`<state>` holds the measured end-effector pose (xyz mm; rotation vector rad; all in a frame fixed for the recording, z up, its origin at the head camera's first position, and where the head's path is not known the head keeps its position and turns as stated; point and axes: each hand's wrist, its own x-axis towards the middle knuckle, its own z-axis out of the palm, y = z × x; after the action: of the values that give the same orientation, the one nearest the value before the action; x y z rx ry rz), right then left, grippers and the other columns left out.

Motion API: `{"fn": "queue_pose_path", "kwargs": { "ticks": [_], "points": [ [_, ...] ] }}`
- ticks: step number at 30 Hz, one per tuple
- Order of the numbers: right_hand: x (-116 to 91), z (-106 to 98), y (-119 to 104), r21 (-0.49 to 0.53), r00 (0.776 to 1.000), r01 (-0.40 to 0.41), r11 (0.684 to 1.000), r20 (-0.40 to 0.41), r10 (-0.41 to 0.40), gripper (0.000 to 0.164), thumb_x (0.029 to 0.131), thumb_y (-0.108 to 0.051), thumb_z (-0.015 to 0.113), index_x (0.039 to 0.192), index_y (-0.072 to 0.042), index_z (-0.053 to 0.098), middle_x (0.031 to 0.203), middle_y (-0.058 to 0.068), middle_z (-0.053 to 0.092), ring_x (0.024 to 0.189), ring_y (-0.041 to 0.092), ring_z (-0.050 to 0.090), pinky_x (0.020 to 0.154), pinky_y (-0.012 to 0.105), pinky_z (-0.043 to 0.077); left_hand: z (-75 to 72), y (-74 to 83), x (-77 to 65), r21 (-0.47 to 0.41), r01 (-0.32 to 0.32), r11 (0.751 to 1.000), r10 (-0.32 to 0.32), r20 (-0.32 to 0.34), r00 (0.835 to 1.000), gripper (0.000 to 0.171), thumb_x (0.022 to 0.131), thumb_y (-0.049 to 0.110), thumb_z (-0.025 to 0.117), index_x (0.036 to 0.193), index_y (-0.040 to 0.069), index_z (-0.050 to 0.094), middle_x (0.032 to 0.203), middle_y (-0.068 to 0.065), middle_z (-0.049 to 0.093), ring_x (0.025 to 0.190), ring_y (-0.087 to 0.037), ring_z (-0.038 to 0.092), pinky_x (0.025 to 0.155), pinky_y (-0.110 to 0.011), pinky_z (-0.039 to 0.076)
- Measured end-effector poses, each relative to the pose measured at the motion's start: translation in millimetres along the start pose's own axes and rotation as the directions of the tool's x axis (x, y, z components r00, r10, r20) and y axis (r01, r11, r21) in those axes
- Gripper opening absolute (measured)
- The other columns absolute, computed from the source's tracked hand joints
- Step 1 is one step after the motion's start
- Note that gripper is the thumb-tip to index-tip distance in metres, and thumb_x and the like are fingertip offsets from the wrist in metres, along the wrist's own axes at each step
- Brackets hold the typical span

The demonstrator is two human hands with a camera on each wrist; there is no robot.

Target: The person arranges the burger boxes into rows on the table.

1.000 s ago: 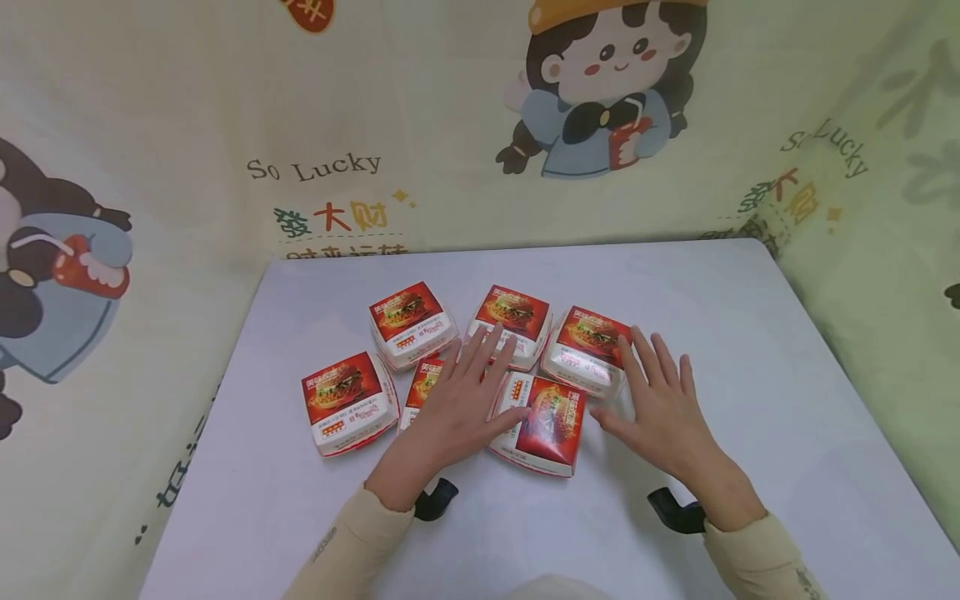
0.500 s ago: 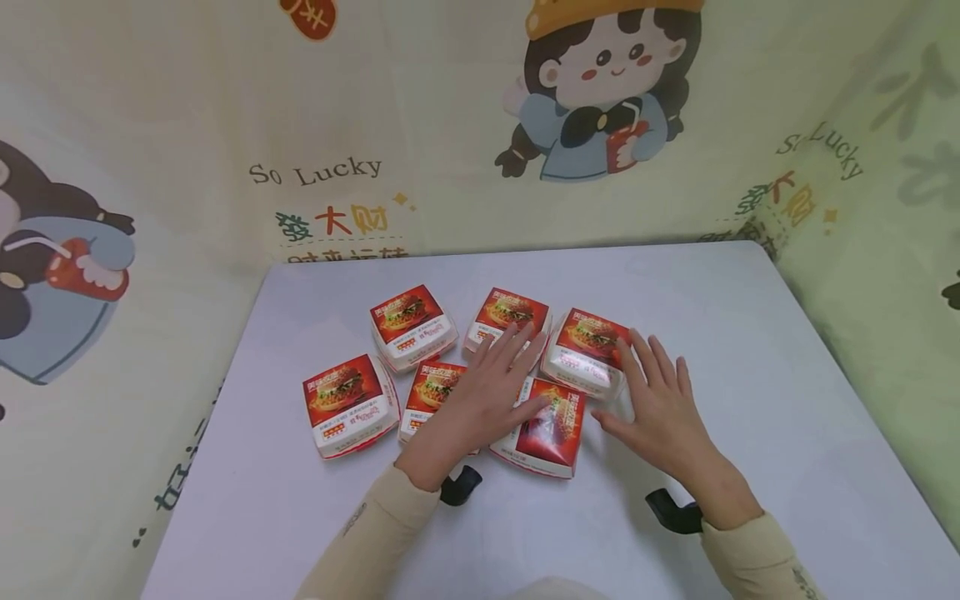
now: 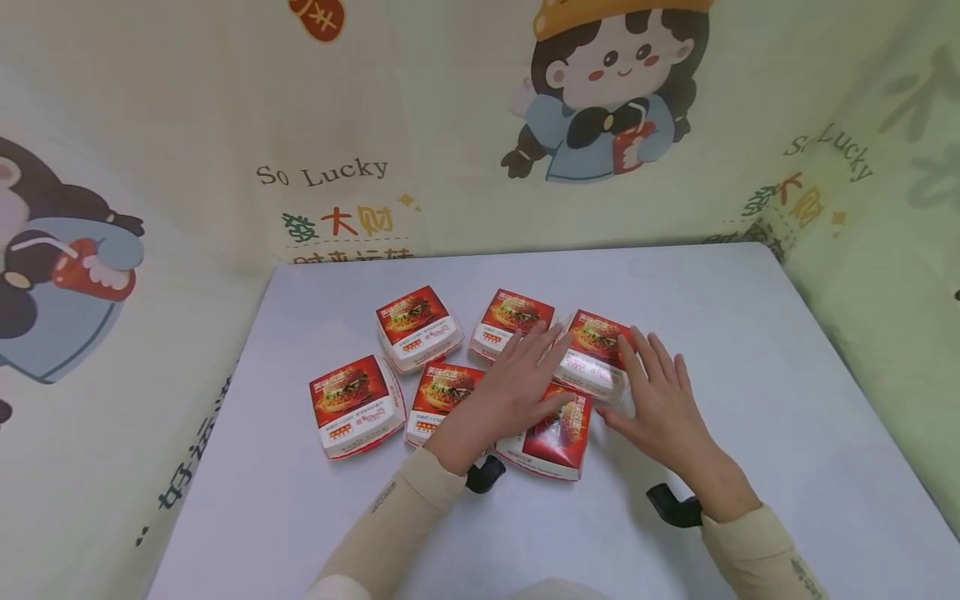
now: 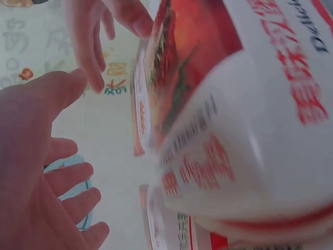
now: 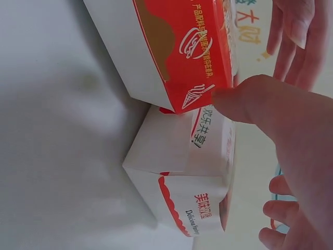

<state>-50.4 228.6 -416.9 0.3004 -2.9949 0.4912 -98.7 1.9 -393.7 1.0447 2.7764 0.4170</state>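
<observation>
Several red-and-white burger boxes lie in a loose cluster on the white table. My left hand (image 3: 510,400) reaches across them with fingers extended, over the gap between the front-right burger box (image 3: 558,442) and the two behind it. Its fingertips overlap the edge of the back-right burger box (image 3: 592,362) in the head view. At that box's right side is my right hand (image 3: 663,408), fingers spread and slightly bent, fingertips right at its edge. In the right wrist view, the right thumb (image 5: 239,101) overlaps the edge of a box. Neither hand grips anything.
More burger boxes stand to the left: the far-left one (image 3: 356,408), the back-left one (image 3: 416,329) and the centre one (image 3: 446,387). Another, at the back middle (image 3: 517,312), is partly behind the left fingers. Printed cloth (image 3: 450,200) hangs behind the table (image 3: 750,350).
My left hand has slid to the right over the boxes, uncovering the centre one and reaching the back-right one. My right hand and the boxes have stayed nearly in place.
</observation>
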Motion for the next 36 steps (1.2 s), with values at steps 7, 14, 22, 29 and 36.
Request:
{"fn": "queue_pose_path", "kwargs": {
  "ticks": [7, 14, 22, 29, 36],
  "points": [
    [3.0, 2.9, 4.0, 0.009, 1.0, 0.014, 1.0, 0.021, -0.014, 0.108, 0.072, -0.028, 0.088, 0.155, -0.001, 0.024, 0.16, 0.023, 0.022, 0.147, 0.047, 0.017, 0.113, 0.075, 0.017, 0.9, 13.2, 18.8, 0.038, -0.014, 0.999, 0.013, 0.041, 0.999, 0.081, 0.097, 0.05, 0.056, 0.16, 0.016, 0.018, 0.168, -0.003, 0.013, 0.156, -0.024, 0.009, 0.127, -0.043, 0.015],
    [3.9, 6.8, 10.0, 0.017, 0.999, 0.04, 0.999, -0.01, -0.04, 0.107, 0.069, -0.023, 0.09, 0.153, 0.002, 0.028, 0.158, 0.024, 0.026, 0.144, 0.049, 0.022, 0.108, 0.077, 0.023, 5.1, 21.3, 38.7, 0.128, -0.047, 0.991, 0.04, 0.052, 0.998, 0.076, 0.098, 0.047, 0.057, 0.158, 0.016, 0.023, 0.166, -0.003, 0.021, 0.155, -0.021, 0.014, 0.126, -0.039, 0.02],
    [7.1, 11.0, 11.2, 0.023, 0.999, 0.037, 0.999, 0.009, -0.038, 0.106, 0.071, -0.023, 0.089, 0.153, 0.001, 0.027, 0.159, 0.023, 0.025, 0.146, 0.047, 0.02, 0.109, 0.076, 0.023, 5.8, 22.6, 51.2, 0.196, -0.042, 0.98, 0.022, 0.102, 0.995, 0.074, 0.098, 0.045, 0.056, 0.158, 0.016, 0.024, 0.165, -0.003, 0.023, 0.154, -0.019, 0.018, 0.125, -0.036, 0.022],
    [11.0, 13.5, 9.4, 0.032, 0.999, 0.025, 0.999, 0.03, -0.026, 0.102, 0.073, -0.021, 0.087, 0.153, 0.002, 0.028, 0.159, 0.023, 0.024, 0.147, 0.045, 0.019, 0.11, 0.076, 0.022, 5.9, 21.0, 54.6, 0.207, -0.043, 0.977, 0.015, 0.131, 0.991, 0.074, 0.098, 0.045, 0.056, 0.158, 0.015, 0.025, 0.164, -0.003, 0.025, 0.152, -0.018, 0.022, 0.123, -0.034, 0.025],
    [13.9, 16.9, 9.1, 0.045, 0.998, 0.005, 0.999, 0.058, -0.008, 0.102, 0.074, -0.018, 0.086, 0.154, 0.003, 0.026, 0.161, 0.023, 0.021, 0.149, 0.043, 0.015, 0.113, 0.073, 0.021, 9.5, 19.3, 57.1, 0.208, -0.026, 0.978, -0.006, 0.152, 0.988, 0.074, 0.099, 0.045, 0.056, 0.158, 0.014, 0.025, 0.165, -0.002, 0.024, 0.153, -0.018, 0.022, 0.123, -0.033, 0.025]
  ]
}}
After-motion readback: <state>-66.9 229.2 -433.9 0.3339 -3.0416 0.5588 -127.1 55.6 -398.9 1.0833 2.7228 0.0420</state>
